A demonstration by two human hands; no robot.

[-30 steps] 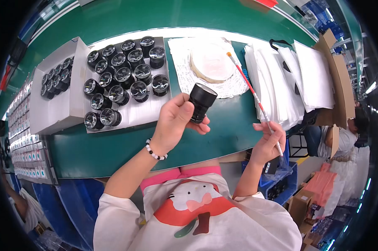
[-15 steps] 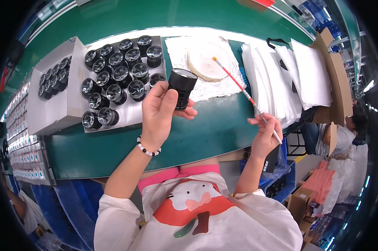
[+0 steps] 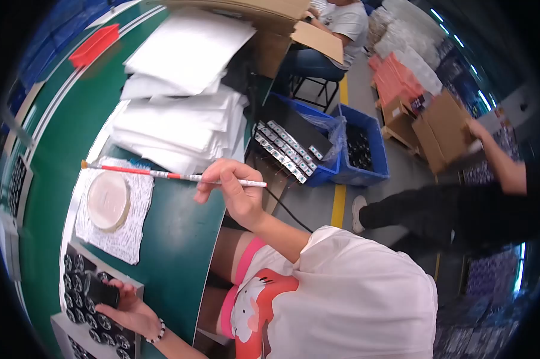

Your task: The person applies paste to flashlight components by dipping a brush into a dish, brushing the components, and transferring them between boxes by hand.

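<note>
My left hand (image 3: 129, 309), with a beaded bracelet at the wrist, is closed round a black lens barrel (image 3: 101, 293) at the lower left, over the tray (image 3: 133, 289) of black lens units (image 3: 75, 299). My right hand (image 3: 237, 190) pinches a thin brush (image 3: 156, 173) by its white handle. The brush lies nearly level, its red shaft and bristle tip reaching left past the round pale disc (image 3: 108, 201), which sits on a printed cloth (image 3: 139, 230).
White sheets (image 3: 174, 128) are stacked beyond my right hand. Blue bins (image 3: 374, 143) and a black panel with small parts (image 3: 288, 149) stand beside the bench. A seated person (image 3: 348, 27) is at the top; another person (image 3: 497, 197) holds a cardboard box (image 3: 440, 128) at the right.
The camera view has turned strongly to the right, bringing the bins and the person with the box into sight. Both hands still hold the same objects.
</note>
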